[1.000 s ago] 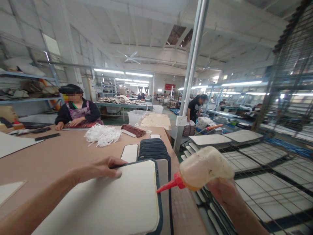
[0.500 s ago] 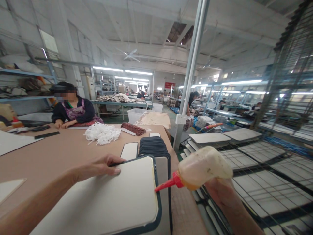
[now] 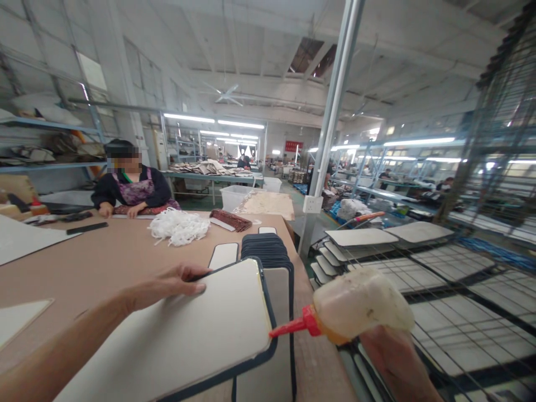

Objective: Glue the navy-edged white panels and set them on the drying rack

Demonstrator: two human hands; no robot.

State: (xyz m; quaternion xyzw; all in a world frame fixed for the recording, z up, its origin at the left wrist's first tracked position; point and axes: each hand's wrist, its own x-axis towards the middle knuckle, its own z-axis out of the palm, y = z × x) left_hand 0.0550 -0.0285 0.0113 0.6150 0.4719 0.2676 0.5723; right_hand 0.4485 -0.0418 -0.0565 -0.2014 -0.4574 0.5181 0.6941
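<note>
My left hand (image 3: 182, 282) pinches the far edge of a large white panel (image 3: 196, 329) with a dark rim, thumb on top, holding it tilted over the table. A yellowish line runs along the panel's right edge. My right hand (image 3: 391, 349) holds a translucent squeeze bottle (image 3: 362, 301) with amber liquid in its lower part; most fingers are hidden behind it. The bottle's red nozzle (image 3: 293, 325) points left, its tip at the panel's right edge near the lower right corner. Beneath and behind lies a stack of dark-edged panels (image 3: 266, 251).
White cords (image 3: 178, 225) lie in a heap beside a brown patterned bundle (image 3: 230, 220) on the brown table (image 3: 138, 254). A person (image 3: 132, 184) sits at the far left side. Right of a metal post (image 3: 330, 111), white panels (image 3: 448, 273) lie on a wire rack.
The nozzle tip has moved down along the panel's right edge toward the corner, my right hand and bottle shifting right and down. The panel has tilted slightly. The camera view has shifted a little.
</note>
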